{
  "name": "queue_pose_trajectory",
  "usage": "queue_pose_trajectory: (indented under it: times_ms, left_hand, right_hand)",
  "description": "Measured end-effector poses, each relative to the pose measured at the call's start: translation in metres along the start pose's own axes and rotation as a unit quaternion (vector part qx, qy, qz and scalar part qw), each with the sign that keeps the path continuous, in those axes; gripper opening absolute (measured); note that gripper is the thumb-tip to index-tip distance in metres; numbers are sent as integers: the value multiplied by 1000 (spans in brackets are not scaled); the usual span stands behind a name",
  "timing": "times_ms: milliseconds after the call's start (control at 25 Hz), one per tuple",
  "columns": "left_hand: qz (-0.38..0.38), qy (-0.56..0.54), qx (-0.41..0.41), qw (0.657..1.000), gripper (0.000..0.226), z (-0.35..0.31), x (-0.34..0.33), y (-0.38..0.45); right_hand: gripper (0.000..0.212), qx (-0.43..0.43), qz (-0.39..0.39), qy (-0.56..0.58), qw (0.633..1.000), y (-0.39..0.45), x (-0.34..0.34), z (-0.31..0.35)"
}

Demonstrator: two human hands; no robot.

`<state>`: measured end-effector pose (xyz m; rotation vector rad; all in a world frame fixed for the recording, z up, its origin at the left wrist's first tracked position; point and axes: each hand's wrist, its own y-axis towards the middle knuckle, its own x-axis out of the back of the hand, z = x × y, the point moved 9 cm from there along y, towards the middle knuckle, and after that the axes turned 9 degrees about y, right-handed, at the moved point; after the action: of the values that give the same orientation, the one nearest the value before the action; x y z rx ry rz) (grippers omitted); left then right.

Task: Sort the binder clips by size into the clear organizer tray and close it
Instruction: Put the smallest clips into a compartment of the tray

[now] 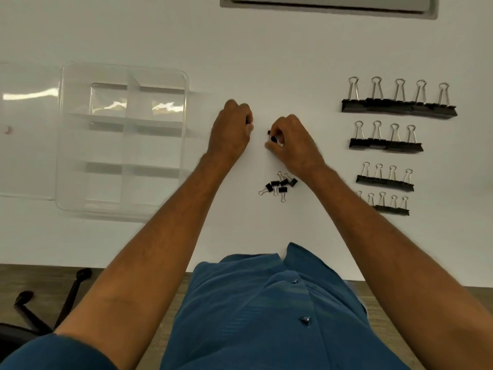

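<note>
White table (266, 62), wood floor below: clear organizer tray (122, 140) open at left, four sorted clip rows (386, 145) at right, loose small clips (280, 185) centre; right hand (293, 145) pinches a small clip (272, 137), left hand (233, 129) clenched, contents unclear.

Dim, soft focus; glare on tray (122, 105), perhaps overhead
</note>
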<state>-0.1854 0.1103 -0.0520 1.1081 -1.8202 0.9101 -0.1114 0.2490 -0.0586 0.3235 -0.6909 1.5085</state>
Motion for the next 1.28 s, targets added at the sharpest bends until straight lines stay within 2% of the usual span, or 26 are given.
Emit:
queue_pose_trajectory:
  times_ms: [120,280,320,520,600,960,1280]
  left_hand:
    - [-4,-8,7,1000,17,-2,-3,-10]
    - [12,-19,35,999,29,-1,-8,-19]
    - [11,-20,37,999,29,-1,-8,-21]
    - [-12,-19,28,999,19,-7,-9,-36]
    - [-14,-33,34,999,21,-6,-12,-42]
    - [13,-6,91,996,16,-6,-20,-55]
    - [-36,-47,126,990,17,-8,-17,-69]
  right_hand:
    - [18,-6,-18,16,1000,-3,1,-2]
    - [49,-22,-3,27,999,-3,-2,-1]
    - [49,-18,1,13,1000,-3,-4,0]
    - [14,-19,-31,11,999,-5,1,2]
    - [9,-36,-30,4,999,-5,4,-2]
    - [13,-52,26,13,998,-9,6,-7]
    - [16,-13,71,21,997,-10,11,-10]
